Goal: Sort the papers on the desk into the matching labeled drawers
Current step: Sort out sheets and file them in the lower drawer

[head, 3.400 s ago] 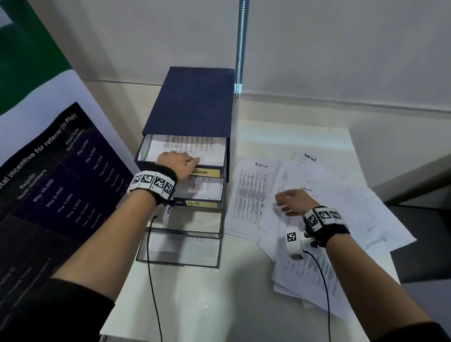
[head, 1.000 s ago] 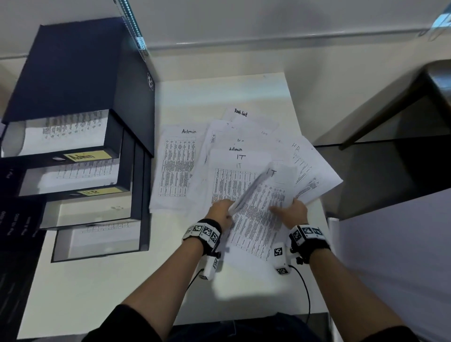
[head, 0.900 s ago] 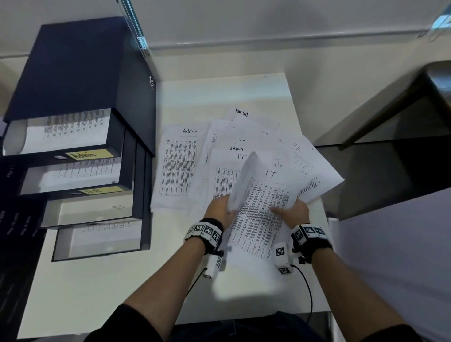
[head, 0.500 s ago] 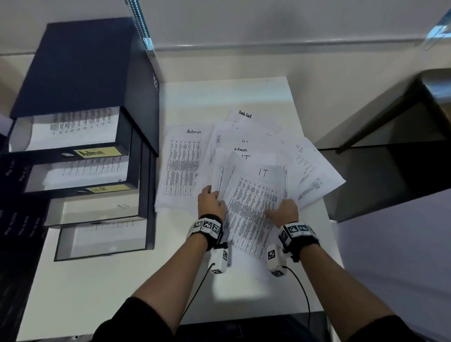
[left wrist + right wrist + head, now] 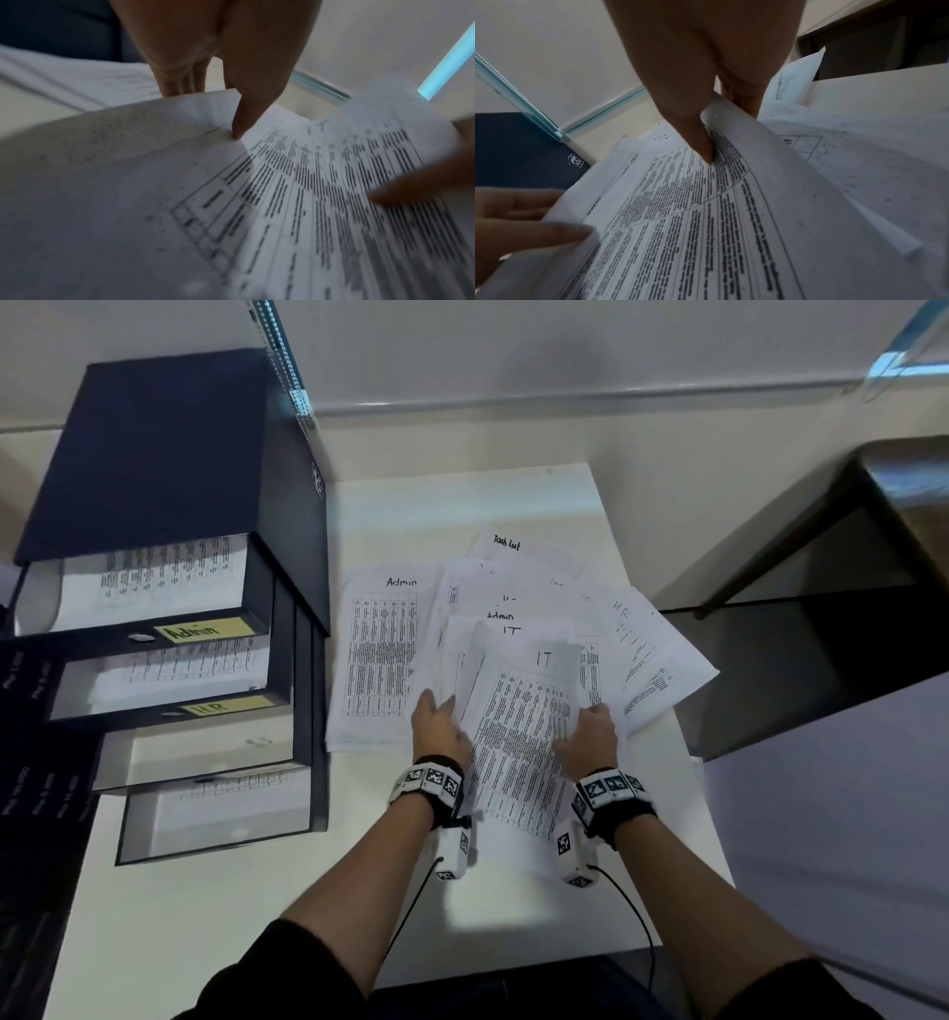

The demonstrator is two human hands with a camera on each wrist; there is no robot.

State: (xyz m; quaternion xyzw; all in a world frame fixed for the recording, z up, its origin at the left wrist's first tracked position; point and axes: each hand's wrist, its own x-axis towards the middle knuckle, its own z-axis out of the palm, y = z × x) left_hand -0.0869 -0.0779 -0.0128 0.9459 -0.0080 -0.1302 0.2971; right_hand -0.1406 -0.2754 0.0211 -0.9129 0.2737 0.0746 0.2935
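White printed papers lie fanned over the white desk [image 5: 215, 927]. The top sheet, headed IT [image 5: 524, 726], is between my two hands. My left hand [image 5: 441, 711] pinches its left edge, thumb [image 5: 239, 121] on top and fingers underneath. At the right edge my right hand [image 5: 590, 721] pinches it the same way, thumb [image 5: 700, 146] on the print. More sheets lie under it, headed Admin [image 5: 380, 660], HR [image 5: 647, 654] and Task List [image 5: 513, 546]. The navy drawer unit [image 5: 169, 454] stands at the left, its drawers pulled out in steps, labelled Admin [image 5: 205, 629] and HR [image 5: 213, 707].
Two lower drawers [image 5: 215, 814] show no label I can read; the bottom one holds a sheet. A dark bench-like surface [image 5: 821, 670] borders the desk's right edge. The wall runs behind. Bare desk lies in front of the drawers and near my arms.
My left hand left the Admin drawer and came to the papers. It lifted a sheet's left edge, then laid it flat. Both hands now pinch the IT sheet.
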